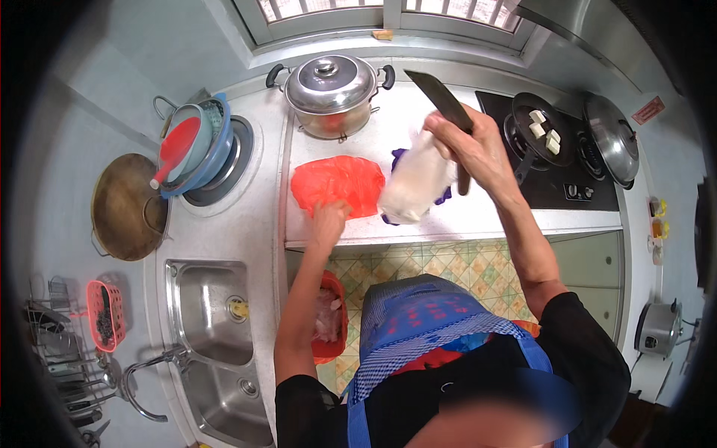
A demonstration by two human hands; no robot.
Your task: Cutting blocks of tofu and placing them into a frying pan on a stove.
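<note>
My right hand [468,143] is raised over the counter, shut on a kitchen knife [440,98]. The dark blade points up and to the left. From the same hand hangs a whitish translucent plastic bag [417,182], blurred, its contents unclear. Behind that bag, parts of a purple item [443,197] show against the white counter. A crumpled red plastic bag [339,179] lies just to the left. At its near edge, my left hand [329,219] has its fingers curled on the red plastic. What the red bag covers or holds is hidden.
A lidded steel pot [331,92] stands behind the bags. White blocks sit in a frying pan [540,131] on the black gas hob [538,193] at right. Stacked basins [215,151] and a double sink [215,313] are at left. Below the counter stands a red bin [322,353].
</note>
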